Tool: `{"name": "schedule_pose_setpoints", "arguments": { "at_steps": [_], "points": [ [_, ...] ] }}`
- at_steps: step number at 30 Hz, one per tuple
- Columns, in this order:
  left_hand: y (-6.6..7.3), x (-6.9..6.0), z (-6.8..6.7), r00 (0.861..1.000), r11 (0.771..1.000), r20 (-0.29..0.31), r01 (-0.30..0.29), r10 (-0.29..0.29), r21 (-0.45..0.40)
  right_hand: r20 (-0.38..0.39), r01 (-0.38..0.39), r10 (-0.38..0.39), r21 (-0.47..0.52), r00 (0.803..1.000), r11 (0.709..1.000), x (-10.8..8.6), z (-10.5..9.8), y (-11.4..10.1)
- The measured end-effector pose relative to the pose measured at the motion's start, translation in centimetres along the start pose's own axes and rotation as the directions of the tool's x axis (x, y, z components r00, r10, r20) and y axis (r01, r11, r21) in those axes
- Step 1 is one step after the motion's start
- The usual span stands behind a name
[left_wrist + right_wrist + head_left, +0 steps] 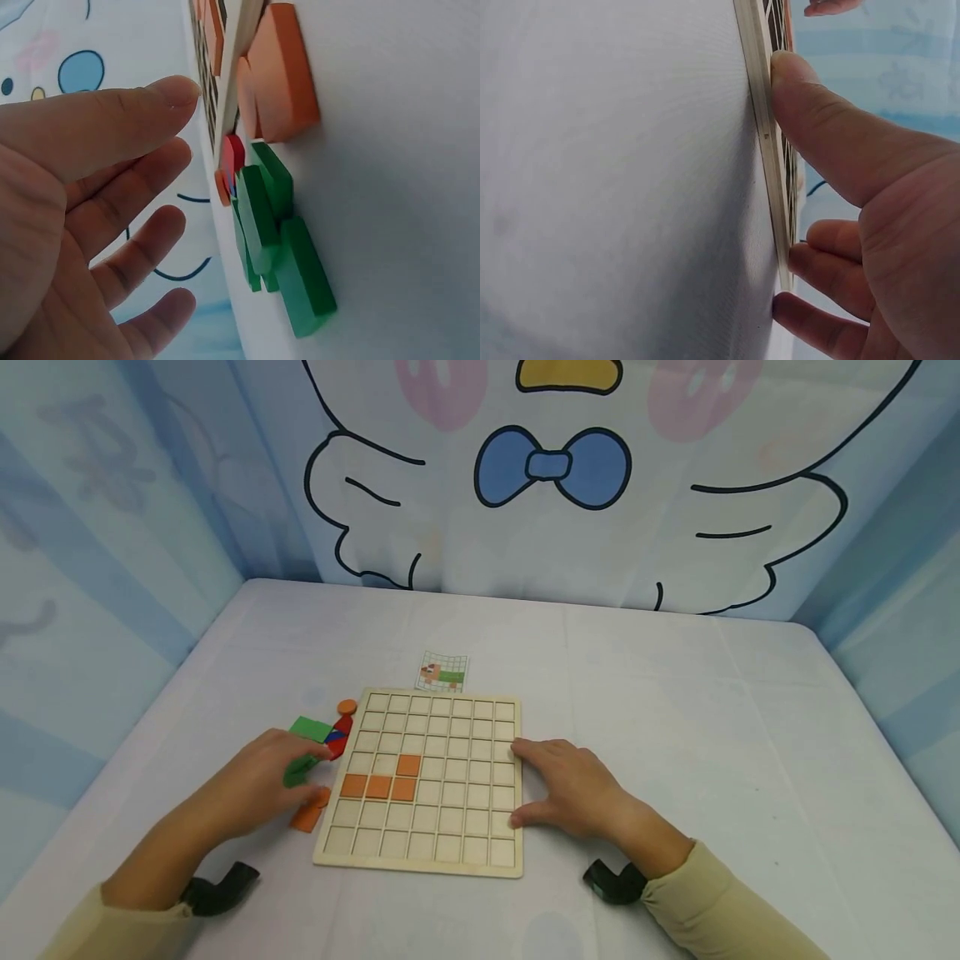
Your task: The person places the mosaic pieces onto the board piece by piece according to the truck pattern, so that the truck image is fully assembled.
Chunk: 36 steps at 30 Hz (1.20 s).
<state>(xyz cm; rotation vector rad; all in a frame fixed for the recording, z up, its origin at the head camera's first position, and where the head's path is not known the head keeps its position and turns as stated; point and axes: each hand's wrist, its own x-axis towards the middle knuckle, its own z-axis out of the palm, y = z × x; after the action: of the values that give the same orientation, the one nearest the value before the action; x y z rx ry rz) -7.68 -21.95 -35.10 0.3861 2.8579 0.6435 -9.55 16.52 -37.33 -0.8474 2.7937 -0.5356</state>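
A wooden grid board (465, 818) lies flat on the white table. Orange square tiles fill three neighbouring cells (378, 787) in one row, with another orange tile (408, 766) above the row's right end. My left hand (255, 785) hovers over loose pieces by the board's left edge, its fingers apart and holding nothing. Beneath and around it are green blocks (304, 277), orange pieces (281, 75), a red piece (347, 723) and a round orange piece (347, 707); the hand partly hides them. Along the right edge, my right hand (573, 789) touches the board with thumb and fingertips.
Just beyond the board's far edge lies a small card (452, 677) with a gridded picture in orange and green. Black curved devices (223, 890) sit at both wrists. A patterned cloth backdrop (555, 543) stands behind the table, with curtains at both sides.
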Motion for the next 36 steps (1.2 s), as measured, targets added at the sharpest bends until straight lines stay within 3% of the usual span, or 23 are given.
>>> {"name": "schedule_pose_setpoints", "arguments": {
  "at_steps": [14,23,31,36],
  "points": [
    [-1.4,-1.3,0.4,0.998,1.0,0.064,0.022,-0.024,0.022,0.006,-0.001,0.001,-0.006,1.0,1.0,0.2,-0.1,-0.2],
    [-1.8,-1.6,0.8,0.999,0.999,0.027,-0.019,0.018,0.031,0.008,-0.009,0.009,0.004,1.0,1.0,0.1,0.0,-0.1],
    [-1.4,-1.3,1.2,0.999,0.998,0.02,0.029,-0.03,0.052,0.002,0.001,-0.001,-0.002,1.0,1.0,0.2,0.1,0.1],
    [-1.4,-1.0,1.3,1.0,0.998,0.003,0.027,-0.027,0.056,0.001,-0.001,0.001,-0.003,1.0,1.0,0.2,0.1,0.0]
  ]
}}
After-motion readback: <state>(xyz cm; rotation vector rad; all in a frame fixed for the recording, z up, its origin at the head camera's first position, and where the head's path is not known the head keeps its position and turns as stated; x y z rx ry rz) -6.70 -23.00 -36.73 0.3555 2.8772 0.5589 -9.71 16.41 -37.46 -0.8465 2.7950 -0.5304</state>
